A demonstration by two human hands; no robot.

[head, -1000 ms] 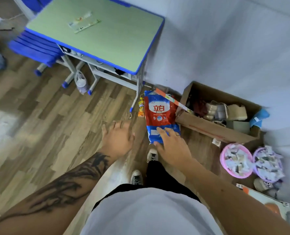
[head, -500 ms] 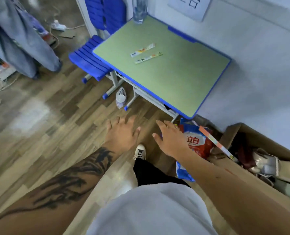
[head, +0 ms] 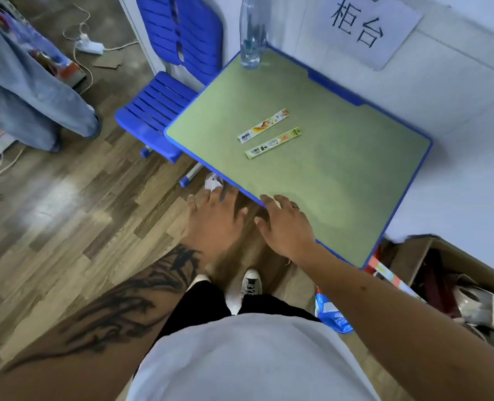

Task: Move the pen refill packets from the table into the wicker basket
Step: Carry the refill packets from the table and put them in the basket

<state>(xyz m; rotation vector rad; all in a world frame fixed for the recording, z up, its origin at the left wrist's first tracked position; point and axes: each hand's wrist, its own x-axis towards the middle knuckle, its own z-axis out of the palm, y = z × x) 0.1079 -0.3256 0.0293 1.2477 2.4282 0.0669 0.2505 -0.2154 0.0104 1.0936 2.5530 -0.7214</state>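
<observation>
Two long, narrow printed pen refill packets [head: 264,125] [head: 273,142] lie side by side on the green desk top with blue edging [head: 341,169], well beyond the fingertips of both hands. The left hand [head: 215,221] hovers palm down, fingers spread, short of the desk's near edge. The right hand [head: 286,224] reaches over that edge, fingers loosely spread, holding nothing. A clear plastic bottle [head: 251,33] stands at the far corner.
</observation>
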